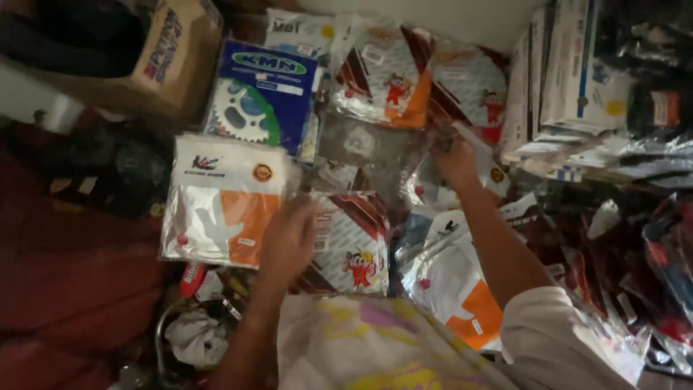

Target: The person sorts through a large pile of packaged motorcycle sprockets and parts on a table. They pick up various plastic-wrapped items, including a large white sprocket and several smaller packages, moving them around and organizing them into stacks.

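L hand lies flat, fingers together, on edge of white/orange plastic packet, touching cartoon-print packet beside it. R hand reaches fwd into clear packet mid-pile; finger state can't tell, blurred. Blue sprocket pack behind, cardboard box upper left.

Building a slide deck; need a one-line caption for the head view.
Left hand rests on a white-and-orange packet; right hand reaches among plastic-wrapped packets.
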